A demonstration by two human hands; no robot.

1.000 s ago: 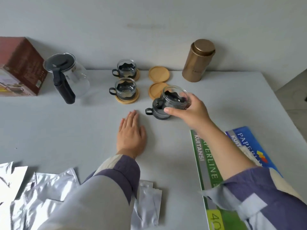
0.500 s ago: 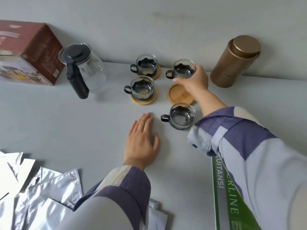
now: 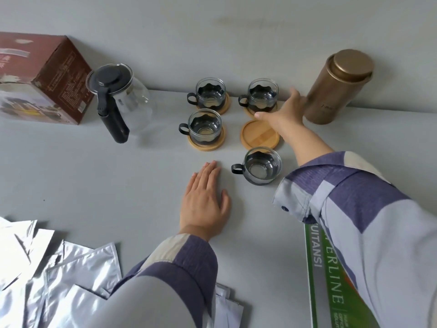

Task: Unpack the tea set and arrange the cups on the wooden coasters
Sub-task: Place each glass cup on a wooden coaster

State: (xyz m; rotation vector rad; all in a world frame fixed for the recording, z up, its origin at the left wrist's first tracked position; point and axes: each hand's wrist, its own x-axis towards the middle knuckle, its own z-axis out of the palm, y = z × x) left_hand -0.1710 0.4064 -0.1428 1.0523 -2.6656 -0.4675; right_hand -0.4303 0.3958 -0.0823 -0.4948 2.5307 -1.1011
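1. The fingers (image 3: 208,171) of the left hand (image 3: 204,202) are laid flat and together on the table (image 3: 94,176), gripping nothing; the fingers of the right hand (image 3: 283,112) are spread open and empty, just beside the rear right cup (image 3: 262,95).
2. Near the table's far left corner a brown box (image 3: 45,76) is seen, with a glass teapot (image 3: 120,95) beside it.
3. Two cups are seated on wooden coasters left of centre: the rear left cup (image 3: 210,93) close to the far edge, and the front left cup (image 3: 205,125) just before it.
4. The rear right cup is seated on its coaster near the far edge; before it, an empty coaster (image 3: 260,134) lies bare.
5. The last cup (image 3: 261,167) stands on the bare table, just in front of the empty coaster and apart from it.
6. A gold canister (image 3: 335,87) stands at the far edge, to the right.
7. The step in hand is judged to be the seating of the last cup. It should be grasped by the glass rim or handle, lifted clear of the coaster's raised edge, centred, and set down level with the handle turned left to match the others.
8. Care is advised that the sleeve (image 3: 331,185) is kept off the seated cups.
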